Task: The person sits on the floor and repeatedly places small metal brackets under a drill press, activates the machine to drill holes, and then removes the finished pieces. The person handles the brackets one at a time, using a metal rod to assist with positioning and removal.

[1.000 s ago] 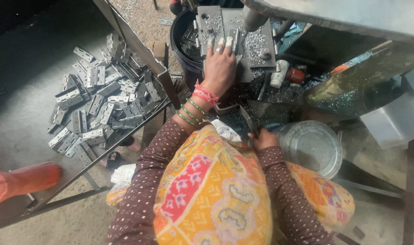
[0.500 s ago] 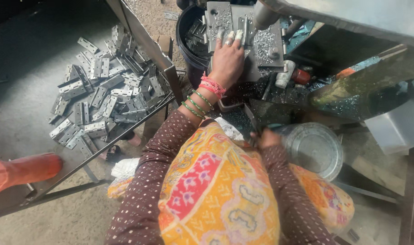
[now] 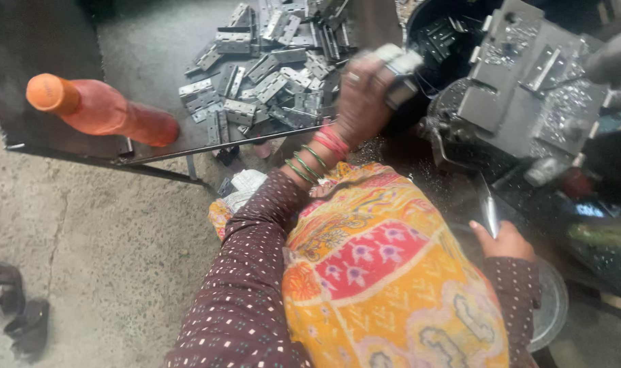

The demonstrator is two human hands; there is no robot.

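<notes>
Head view: left hand (image 3: pixel 361 95) is raised between the tray and the machine, fingers curled around a small metal hinge piece (image 3: pixel 400 68); it is motion-blurred, so the exact grip is hard to read. Right hand (image 3: pixel 504 240) sits low by the lap, closed on a thin metal tool (image 3: pixel 489 211) pointing up toward the machine. The hinge looks like stiff stamped steel, light for one hand, probably slick or oily with sharp edges; pinching across the flat leaves seems the safest hold. Just left of the raised hand lies a loose pile of similar hinges (image 3: pixel 269 75) on a dark metal tray (image 3: pixel 65 153). An orange plastic bottle (image 3: pixel 102 109) lies on its side on the tray, well apart from the pile. To the right stands the grey press fixture (image 3: pixel 528 88), strewn with metal chips, and behind it a black bucket (image 3: pixel 446 31) holding more parts. A clear round lid (image 3: pixel 549 307) sits by the right forearm. The fixture's jutting plates crowd the path in.
</notes>
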